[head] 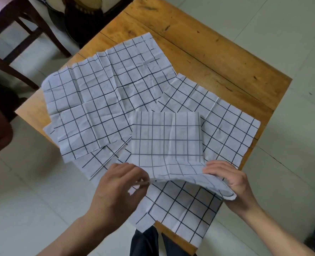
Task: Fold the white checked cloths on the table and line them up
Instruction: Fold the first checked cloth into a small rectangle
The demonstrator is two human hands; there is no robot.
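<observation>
Centrally, a folded checked cloth (165, 143) lies near the front edge of the wooden surface (217, 58), its near edge lifted by both hands. Left hand (121, 187): fingers curled, apparently pinching the cloth's near left edge, though the contact point is partly hidden. Right hand (230, 179): fingers (214, 168) laid over the near right corner, thumb beneath, gripping the doubled layers. Beneath and around the held piece lie several unfolded checked cloths: a large creased one (101, 93) to the left, one (226, 124) to the right, and another (182, 209) hanging over the front edge toward the person. The fabric appears thin, light and limp; it sags between the hands and keeps its wrinkles, so it will probably drape rather than hold a shape. Judged best grip: both near corners at once, layers pinched together, kept taut so that the edges meet squarely. Sliding on the cloths underneath seems likely.
</observation>
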